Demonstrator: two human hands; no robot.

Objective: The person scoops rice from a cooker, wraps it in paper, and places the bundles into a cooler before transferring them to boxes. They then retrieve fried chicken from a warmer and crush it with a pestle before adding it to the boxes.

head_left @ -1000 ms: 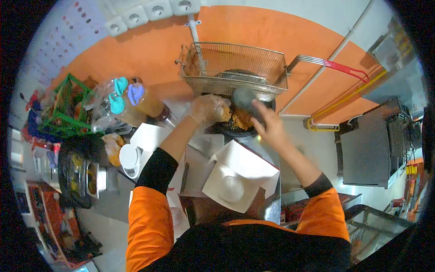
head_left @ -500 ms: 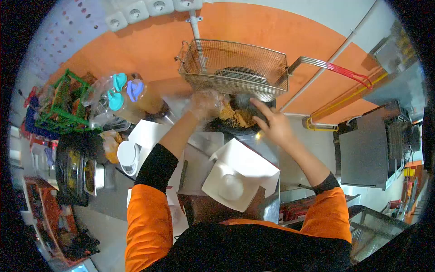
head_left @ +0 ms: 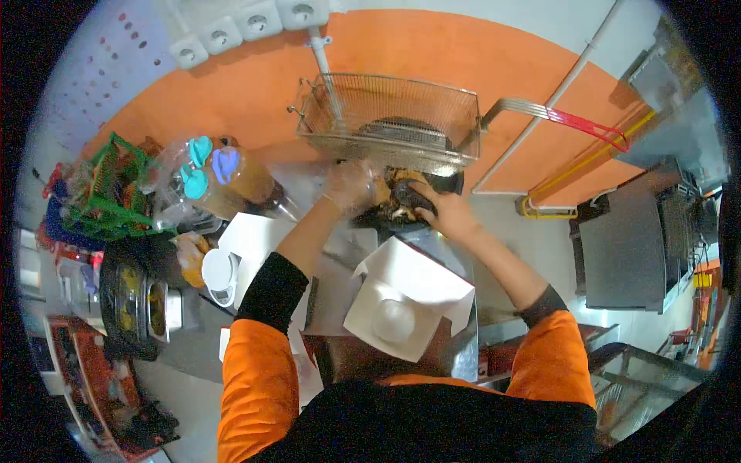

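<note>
My right hand [head_left: 454, 219] is closed around a dark, rounded pestle [head_left: 417, 195] and presses it over a black mortar [head_left: 451, 184]. Golden-brown fried food [head_left: 395, 179] lies in the mortar, partly covered by my hand and the pestle. At the mortar's left side is my left hand [head_left: 351, 187], in a clear plastic glove. Its fingertips touch or nearly touch the food, but blur hides how they are bent. Nearer my body stands an open white carton [head_left: 428, 278] with a rounded white mound of rice [head_left: 393, 320] in it.
A wire fryer basket [head_left: 386, 116] with a red handle [head_left: 583, 126] stands behind the mortar. To the left are bottles with teal and purple caps [head_left: 225, 165], a white scale [head_left: 221, 272], a green basket [head_left: 116, 181] and food containers [head_left: 158, 309]. A grey appliance [head_left: 625, 251] stands right.
My right hand has moved left and down, going from spread fingers above the mortar to a grip around the pestle. My left hand stays beside the food. The view has shifted slightly.
</note>
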